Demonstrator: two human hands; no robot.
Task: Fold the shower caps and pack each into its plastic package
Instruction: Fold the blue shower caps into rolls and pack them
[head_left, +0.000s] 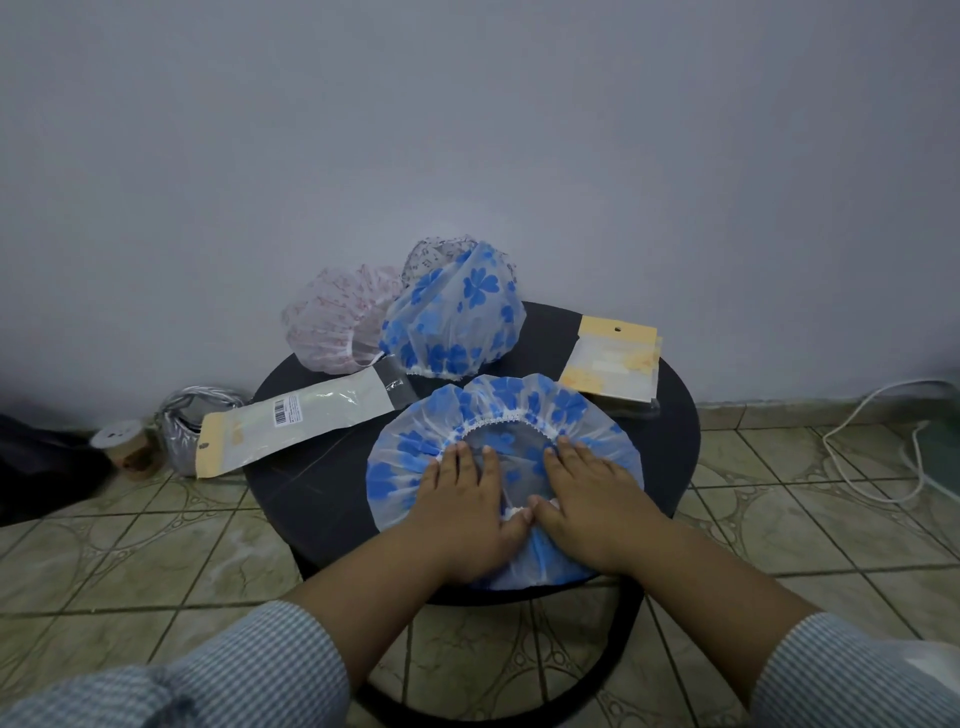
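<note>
Clear plastic package (306, 415) with tan header overhangs round black table (311, 499) at left; pink-print cap (337, 325), puffed blue-flower cap (457, 317) behind; left hand (462, 499) and right hand (587, 493), fingers straight, press flattened blue-flower shower cap (519, 410); yellow package stack (613, 364) right.

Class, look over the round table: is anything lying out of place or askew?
Yes: the long plastic package lies slanted with its yellow header end hanging past the round table's left edge. Nothing looks spilled or damaged.
</note>
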